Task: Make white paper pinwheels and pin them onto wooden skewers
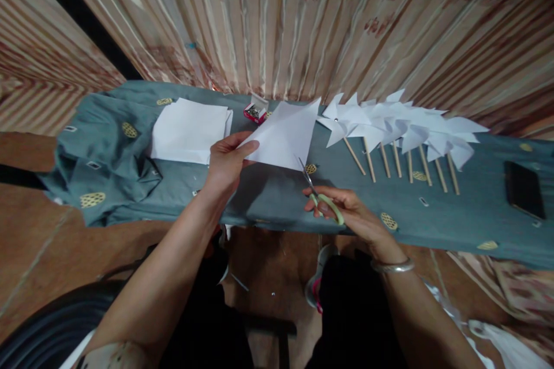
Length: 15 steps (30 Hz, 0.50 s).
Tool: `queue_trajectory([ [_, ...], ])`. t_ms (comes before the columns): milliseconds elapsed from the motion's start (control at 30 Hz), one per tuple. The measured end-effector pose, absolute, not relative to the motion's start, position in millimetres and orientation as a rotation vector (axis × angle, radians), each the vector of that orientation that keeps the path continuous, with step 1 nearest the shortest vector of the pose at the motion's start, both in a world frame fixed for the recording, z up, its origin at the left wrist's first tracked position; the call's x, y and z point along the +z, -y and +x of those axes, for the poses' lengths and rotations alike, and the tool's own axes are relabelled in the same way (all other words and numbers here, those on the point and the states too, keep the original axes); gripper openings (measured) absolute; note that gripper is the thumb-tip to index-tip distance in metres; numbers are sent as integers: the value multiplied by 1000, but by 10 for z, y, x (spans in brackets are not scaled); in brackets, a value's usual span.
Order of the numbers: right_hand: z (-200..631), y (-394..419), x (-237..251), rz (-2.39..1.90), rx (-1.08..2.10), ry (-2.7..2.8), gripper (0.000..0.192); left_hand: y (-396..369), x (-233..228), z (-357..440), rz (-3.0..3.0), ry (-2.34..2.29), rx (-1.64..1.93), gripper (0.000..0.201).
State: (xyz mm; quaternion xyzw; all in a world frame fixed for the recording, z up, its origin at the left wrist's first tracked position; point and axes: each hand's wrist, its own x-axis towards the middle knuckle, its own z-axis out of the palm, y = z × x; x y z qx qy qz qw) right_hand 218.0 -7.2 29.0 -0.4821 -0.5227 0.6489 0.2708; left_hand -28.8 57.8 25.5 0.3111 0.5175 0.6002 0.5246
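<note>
Scissors [318,196] at paper [283,132] edge

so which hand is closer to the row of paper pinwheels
Right. The right hand, holding the scissors, sits just below the left end of the pinwheels. The left hand, pinching the sheet of paper, is farther left, beyond that sheet.

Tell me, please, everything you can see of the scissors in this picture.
The scissors are small, with pale green handles, plastic by the look, and slim silver metal blades joined at a pivot. The right hand grips the handles; the blades point up and away, their tips at the lower edge of the white paper sheet that the left hand holds.
</note>
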Motion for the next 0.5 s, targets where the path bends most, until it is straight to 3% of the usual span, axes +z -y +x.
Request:
queue_trajectory([
  [500,2195,66,261,-1334,1721,1459,56,-515,243,-235,757,-1234,1390,29],
])
